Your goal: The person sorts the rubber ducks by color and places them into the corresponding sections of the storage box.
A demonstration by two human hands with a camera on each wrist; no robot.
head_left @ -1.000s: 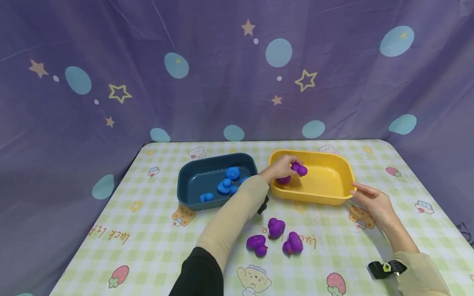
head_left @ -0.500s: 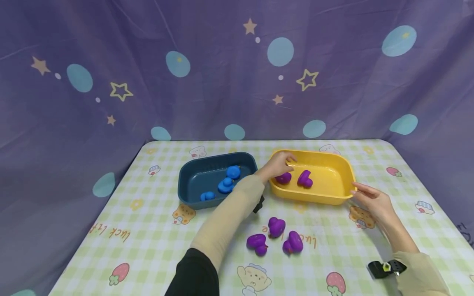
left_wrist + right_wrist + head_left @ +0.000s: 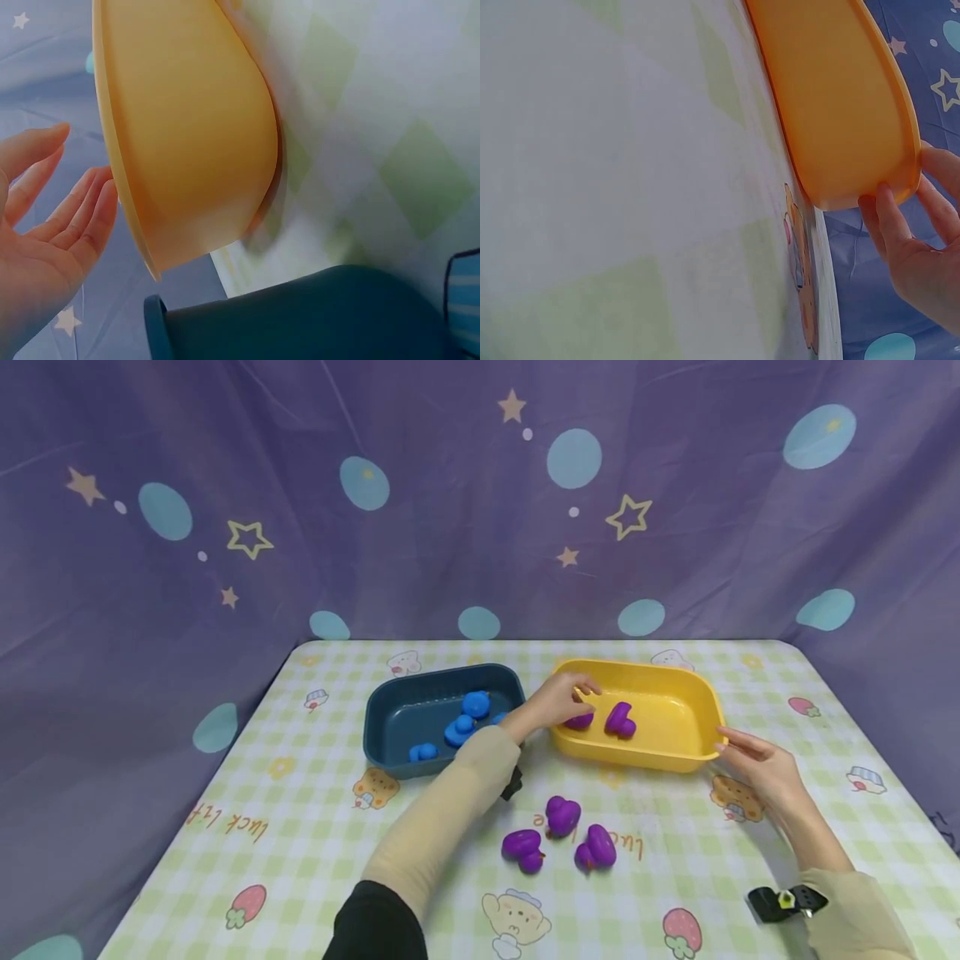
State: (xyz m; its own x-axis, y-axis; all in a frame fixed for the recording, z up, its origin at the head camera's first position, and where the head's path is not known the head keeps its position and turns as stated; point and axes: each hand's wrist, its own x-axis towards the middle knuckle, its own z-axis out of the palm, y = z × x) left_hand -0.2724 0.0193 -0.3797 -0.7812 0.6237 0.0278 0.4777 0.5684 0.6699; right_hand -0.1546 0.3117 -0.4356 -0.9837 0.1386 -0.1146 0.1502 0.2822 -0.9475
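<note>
— Green-and-white checks cover your tablecloth (image 3: 315, 860). What lies nearest you on it?

— Three loose purple ducks (image 3: 597, 846), near one another and apart from both trays. That spot is in easy reach of either arm, which may be why they lie there.

— And your right hand (image 3: 768, 772)?

— It comes in from the near right, forearm slanting inward, and your fingertips hold the rim at the right end of the yellow tray (image 3: 667, 718), some over the edge, some against the outer wall. Probably that's to steady the tray; how firmly you grip, I can't tell.

— Your left arm reaches farther across, doesn't it?

— Yes. Your left forearm (image 3: 442, 802) runs diagonally over the near right corner of the dark teal tray (image 3: 397, 722), hiding part of the blue ducks (image 3: 454, 735) inside. Your left hand (image 3: 558, 697) hangs over the left end of the yellow tray, thumb and fingers well parted, pinching nothing.

— Why so wide?

— Perhaps to clear what's below: two purple ducks (image 3: 621, 721) lie in the yellow tray, one partly hidden by your hand, the other just right of it. Whether your thumb touches the first, I can't tell.

— And farthest from you?

— Your purple curtain (image 3: 480, 527), printed with stars and ovals, hangs beyond the far edge.
</note>
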